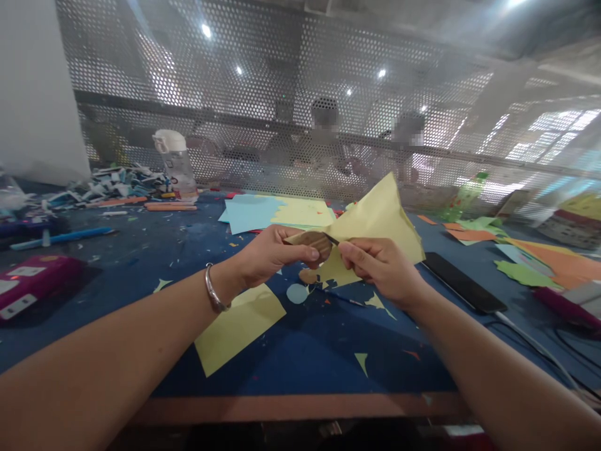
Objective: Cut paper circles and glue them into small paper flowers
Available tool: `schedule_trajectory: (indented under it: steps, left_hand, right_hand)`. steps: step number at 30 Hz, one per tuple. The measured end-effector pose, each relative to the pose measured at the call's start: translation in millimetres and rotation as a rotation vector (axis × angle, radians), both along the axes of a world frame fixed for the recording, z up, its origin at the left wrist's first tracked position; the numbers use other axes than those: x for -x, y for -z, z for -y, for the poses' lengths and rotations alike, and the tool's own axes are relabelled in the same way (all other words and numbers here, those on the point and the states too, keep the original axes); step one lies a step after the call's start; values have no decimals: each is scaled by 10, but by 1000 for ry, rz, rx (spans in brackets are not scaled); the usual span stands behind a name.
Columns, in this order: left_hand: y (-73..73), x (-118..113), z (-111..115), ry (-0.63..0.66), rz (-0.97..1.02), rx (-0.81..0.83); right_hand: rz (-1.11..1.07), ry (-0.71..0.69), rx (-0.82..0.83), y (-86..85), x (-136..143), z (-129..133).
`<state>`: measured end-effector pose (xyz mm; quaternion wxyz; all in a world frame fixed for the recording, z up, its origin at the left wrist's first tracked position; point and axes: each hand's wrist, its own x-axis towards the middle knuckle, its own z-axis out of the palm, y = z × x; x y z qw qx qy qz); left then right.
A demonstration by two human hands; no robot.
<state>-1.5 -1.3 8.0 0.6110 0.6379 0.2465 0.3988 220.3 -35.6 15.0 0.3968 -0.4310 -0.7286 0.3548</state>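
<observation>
My left hand (277, 254) pinches a brown round piece (315, 243) together with the edge of a large yellow sheet (375, 216). Right beside it, my right hand (370, 260) is closed on a thin dark tool (331, 239) whose tip meets the round piece; what kind of tool it is cannot be made out. The sheet stands up behind both hands, bent and with a ragged lower edge. Below the hands, a pale blue disc (297, 293) lies on the table. A yellow rectangle of paper (240, 327) lies under my left wrist.
Blue and yellow sheets (253, 212) lie behind the hands. A black phone (462, 282) with a cable is at the right, near orange and green paper (521, 272). A white-capped bottle (176, 166), a purple box (40, 282) and paper scraps are at the left. Behind stands a perforated metal screen (263, 94).
</observation>
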Motion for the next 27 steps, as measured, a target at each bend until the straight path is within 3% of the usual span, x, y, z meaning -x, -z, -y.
schedule_trajectory:
  steps: [27]
  left_hand:
    - [-31, -6, 21, 64, -2, -18]
  right_hand:
    - [35, -42, -50, -14, -20, 8]
